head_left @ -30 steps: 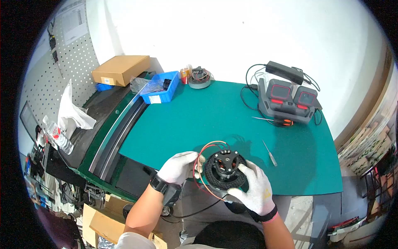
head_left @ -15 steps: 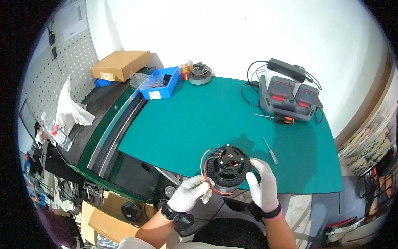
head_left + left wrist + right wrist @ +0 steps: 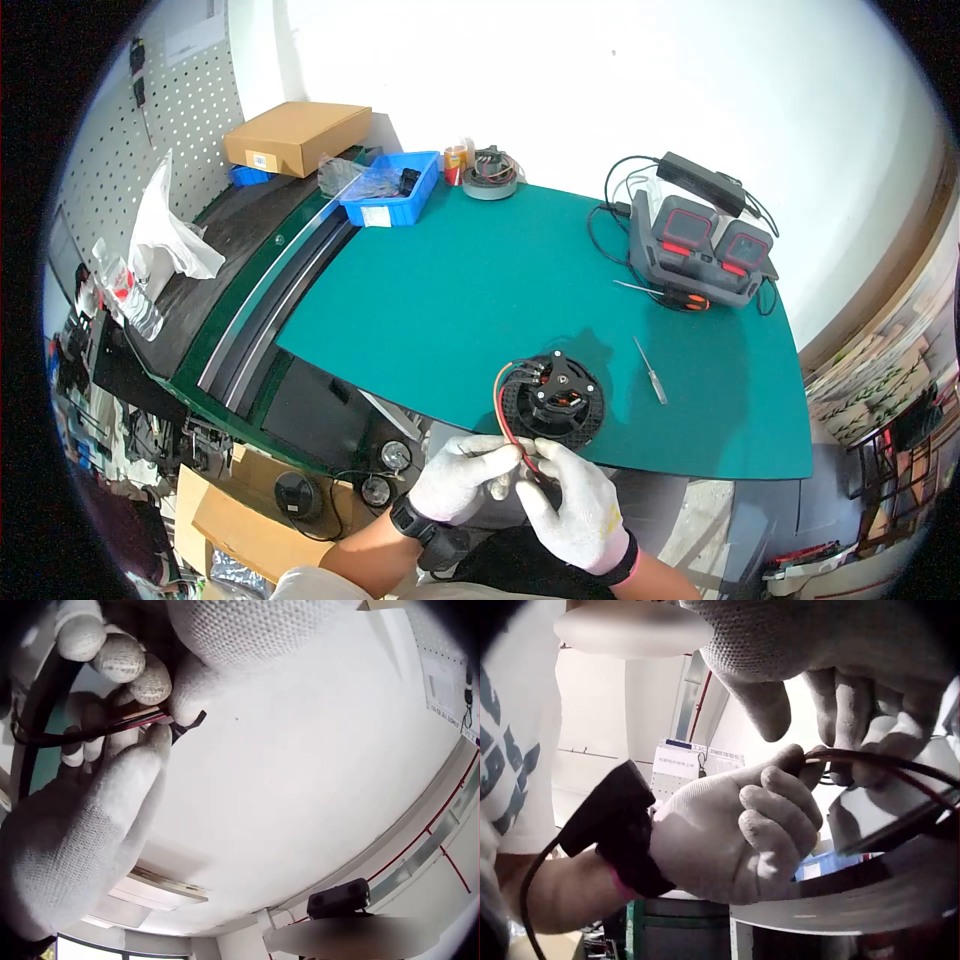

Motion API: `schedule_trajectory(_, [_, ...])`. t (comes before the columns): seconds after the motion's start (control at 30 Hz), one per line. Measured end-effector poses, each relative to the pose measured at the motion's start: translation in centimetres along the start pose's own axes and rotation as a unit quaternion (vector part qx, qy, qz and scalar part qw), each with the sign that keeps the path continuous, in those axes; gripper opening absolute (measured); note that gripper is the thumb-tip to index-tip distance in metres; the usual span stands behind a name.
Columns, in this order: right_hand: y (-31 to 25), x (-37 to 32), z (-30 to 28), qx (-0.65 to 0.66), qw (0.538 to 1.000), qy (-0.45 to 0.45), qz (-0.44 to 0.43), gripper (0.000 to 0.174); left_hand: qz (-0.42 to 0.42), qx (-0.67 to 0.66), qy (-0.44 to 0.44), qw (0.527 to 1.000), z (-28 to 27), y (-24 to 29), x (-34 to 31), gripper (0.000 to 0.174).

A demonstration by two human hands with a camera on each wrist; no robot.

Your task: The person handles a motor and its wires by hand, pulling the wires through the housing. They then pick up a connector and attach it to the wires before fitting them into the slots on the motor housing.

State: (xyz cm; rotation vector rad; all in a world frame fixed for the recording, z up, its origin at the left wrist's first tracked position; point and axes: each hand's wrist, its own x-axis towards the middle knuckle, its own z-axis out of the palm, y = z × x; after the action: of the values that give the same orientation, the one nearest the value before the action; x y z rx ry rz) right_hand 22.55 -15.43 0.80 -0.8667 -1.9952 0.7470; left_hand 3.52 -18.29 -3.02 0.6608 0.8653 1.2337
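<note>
Motor (image 3: 555, 405) rested at near edge of the green mat (image 3: 450, 300), three-armed bracket uppermost. Wires (image 3: 501, 405), red and orange, brought out at its ten o'clock side and bent down past nine toward the hands.

Wires pinched between thumb and fingers by the left hand (image 3: 462, 480), at seven to eight o'clock of the motor. Right hand (image 3: 578, 510) set at half past five, forefinger against the wires, thumb close; whether they are pinched there cannot be told.

Change noted: motor's rim let go by the right hand, which is now brought alongside the left. Work judged to be shifted from steadying the motor to handling wire ends.

Beyond: small screwdriver (image 3: 652, 374) near three o'clock, charger (image 3: 715, 288) between one and two, blue tray (image 3: 415, 208) at eleven.
</note>
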Motion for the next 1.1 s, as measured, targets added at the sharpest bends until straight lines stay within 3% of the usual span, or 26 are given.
schedule_trajectory(0.07, [-0.1,0.3,0.0,0.037,0.995,0.006,0.096,0.028,-0.007,0.029,0.008,1.0,-0.1,-0.3,0.2,0.034])
schedule_trajectory(0.17, [1.2,0.3,-0.5,0.011,0.997,-0.016,0.076,0.018,0.02,0.061,0.023,0.998,0.2,0.2,0.4,0.037])
schedule_trajectory(0.23, [1.7,0.3,-0.9,-0.032,0.999,-0.011,-0.024,0.012,0.041,-0.004,0.042,0.998,0.1,0.8,0.7,0.044])
schedule_trajectory(0.27, [1.7,0.2,-1.0,-0.031,0.999,-0.014,-0.023,0.012,0.046,-0.063,0.049,0.996,0.1,1.2,1.1,0.042])
schedule_trajectory(0.37, [1.7,0.1,-1.2,-0.027,0.999,-0.041,-0.01,0.011,0.07,-0.068,0.022,0.995,0.1,2.3,1.8,0.039])
schedule_trajectory(0.53, [1.9,-0.3,-1.6,0.025,0.996,-0.066,0.051,0.013,0.043,-0.11,-0.029,0.993,-0.3,1.7,2.5,0.035])
schedule_trajectory(0.73, [1.2,-0.1,-1.6,0.033,0.993,-0.076,0.082,0.014,0.032,-0.082,-0.022,0.996,-0.6,1.4,2.3,0.032])
schedule_trajectory(0.87, [0.5,0.4,-1.3,0.029,0.995,-0.069,0.072,0.014,0.059,-0.052,-0.028,0.997,-0.7,1.0,2.3,0.034])
schedule_trajectory(0.93, [0.9,0.4,-1.1,0.012,0.998,-0.055,0.04,0.013,0.074,-0.016,0.012,0.997,-0.1,1.0,2.1,0.034])
schedule_trajectory(1.1, [1.6,0.4,-0.6,-0.022,0.999,-0.033,0.011,0.012,0.066,-0.052,-0.018,0.996,-0.4,1.1,2.4,0.035])
